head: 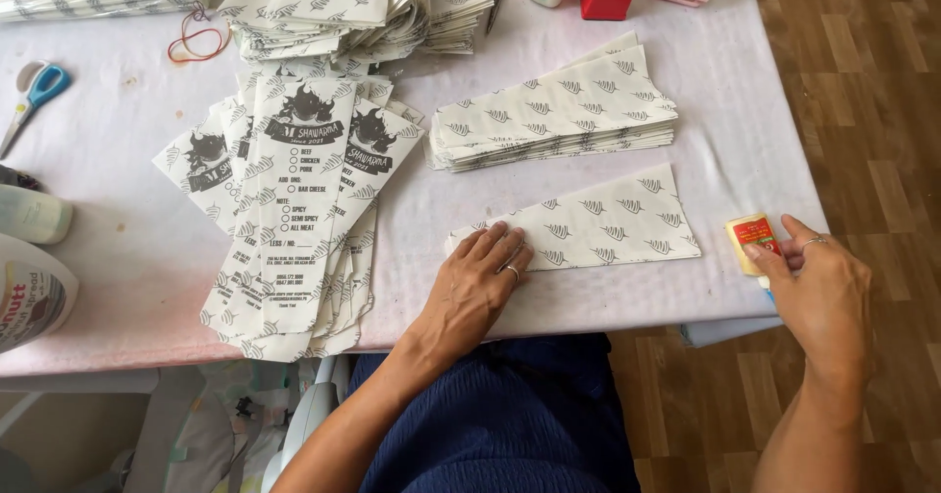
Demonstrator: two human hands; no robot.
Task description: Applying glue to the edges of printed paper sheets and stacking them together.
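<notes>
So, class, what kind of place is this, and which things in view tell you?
Probably a home craft table for making paper food bags: fanned printed white paper bags, a neat folded stack, blue-handled scissors, and the left hand pressing a white leaf-patterned paper sheet.

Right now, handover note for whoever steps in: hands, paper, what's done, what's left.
Left hand: flat, palm down, pressing the left end of the single folded paper sleeve at the table's front edge.
Right hand: at the table's right edge, fingertips on a small red and yellow packet; grip not clear.
Done: a neat stack of folded sleeves behind the single one.
Left: a fanned pile of printed flat sleeves to the left, more stacks at the back.
</notes>
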